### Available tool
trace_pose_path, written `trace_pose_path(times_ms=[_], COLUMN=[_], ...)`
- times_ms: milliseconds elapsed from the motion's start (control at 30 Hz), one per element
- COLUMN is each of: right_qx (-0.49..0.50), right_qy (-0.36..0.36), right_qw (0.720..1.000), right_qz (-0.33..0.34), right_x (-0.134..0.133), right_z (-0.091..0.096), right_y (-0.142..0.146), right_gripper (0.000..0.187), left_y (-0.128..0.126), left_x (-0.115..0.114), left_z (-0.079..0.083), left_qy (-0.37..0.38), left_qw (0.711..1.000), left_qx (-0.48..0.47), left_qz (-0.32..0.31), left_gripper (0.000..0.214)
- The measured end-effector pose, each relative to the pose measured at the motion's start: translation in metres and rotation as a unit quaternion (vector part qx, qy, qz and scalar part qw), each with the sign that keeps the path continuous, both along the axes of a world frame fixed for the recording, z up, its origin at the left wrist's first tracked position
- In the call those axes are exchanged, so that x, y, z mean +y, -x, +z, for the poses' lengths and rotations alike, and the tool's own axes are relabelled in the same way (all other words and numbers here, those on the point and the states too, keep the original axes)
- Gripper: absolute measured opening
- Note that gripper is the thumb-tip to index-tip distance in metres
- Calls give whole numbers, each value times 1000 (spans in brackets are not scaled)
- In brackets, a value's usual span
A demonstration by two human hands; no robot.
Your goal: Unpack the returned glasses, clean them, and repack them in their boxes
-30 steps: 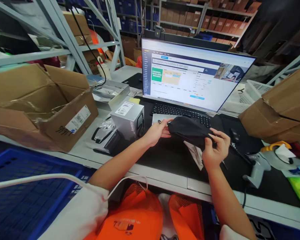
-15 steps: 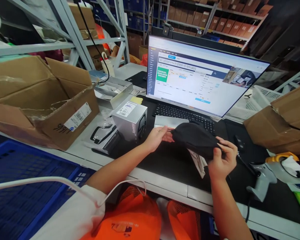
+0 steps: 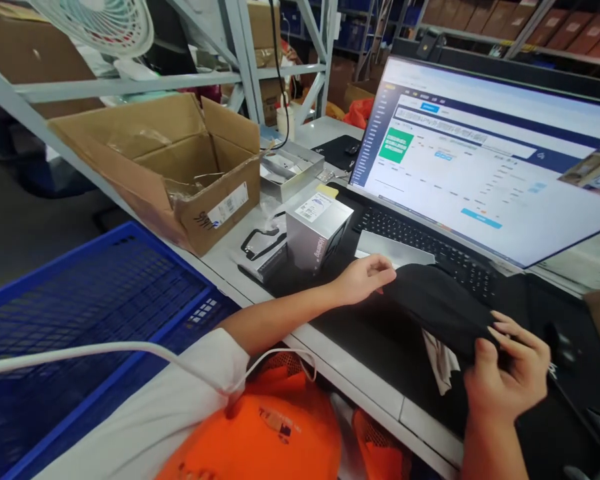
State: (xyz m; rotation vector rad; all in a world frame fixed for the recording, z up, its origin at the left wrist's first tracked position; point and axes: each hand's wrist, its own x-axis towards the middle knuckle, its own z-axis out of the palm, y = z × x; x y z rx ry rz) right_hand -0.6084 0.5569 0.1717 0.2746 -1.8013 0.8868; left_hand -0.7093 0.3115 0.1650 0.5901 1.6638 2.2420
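Note:
A soft black fabric pouch (image 3: 440, 303) is stretched between my two hands above the dark desk mat. My left hand (image 3: 364, 280) pinches its left end, with thumb and index finger together. At the other end my right hand (image 3: 513, 370) grips the pouch, its thumb in front and the fingers behind and along the edge. Below the pouch hangs or lies a beige cloth (image 3: 440, 363), partly hidden. Just behind my left hand is an open silver-white box (image 3: 395, 248), partly covered. A printed silver carton (image 3: 315, 240) stands left of it.
A flat box with a black outline (image 3: 265, 253) lies left of the carton. Behind are a keyboard (image 3: 420, 237) and a large monitor (image 3: 460, 160). An open cardboard box (image 3: 220, 200) sits at the left, above a blue crate (image 3: 130, 280). A white cable (image 3: 130, 348) crosses my left arm.
My view has swung left, so the desk items appear further right. Both hands still hold the pouch, which now looks flatter and more stretched.

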Motion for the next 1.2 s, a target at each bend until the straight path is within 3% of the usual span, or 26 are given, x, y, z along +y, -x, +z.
trace_pose_path(times_ms=[100, 200, 333, 400, 533, 633, 733, 833, 1000, 1200], right_qx=[-45, -108, -211, -265, -339, -330, -319, -328, -317, -292], right_qy=[-30, -45, -27, -39, -198, -307, -350, -361, -332, -325], right_qw=[999, 993, 976, 962, 919, 893, 880, 871, 888, 899], right_qz=[4, 1, 36, 50, 39, -10, -44, -64, -30, 6], right_x=[1, 8, 14, 10, -19, -48, -66, -71, -59, -43], right_z=[0, -1, -3, -2, 13, 27, 32, 33, 35, 34], right_y=[-5, -4, 0, 0, -7, -14, -22, -26, -27, -30], right_gripper=[13, 12, 16, 24, 71, 93, 87, 76, 63, 60], left_y=[3, 3, -3, -8, -23, -31, -35, -36, -31, -23], left_x=[2, 1, -2, -2, -1, -2, -3, -7, -14, -8], left_z=[-10, -15, -7, 1, 12, 14, 14, 18, 27, 15], left_qy=[39, 126, 188, 207, 252, 244, 204, 189, 195, 110], left_qw=[999, 991, 976, 967, 951, 955, 967, 964, 953, 983], left_qx=[5, 36, 103, 145, 178, 169, 153, 177, 198, 68], left_qz=[12, 16, 45, 29, -32, -23, -18, -52, -119, -132], left_gripper=[59, 57, 51, 44, 31, 33, 37, 35, 30, 34])
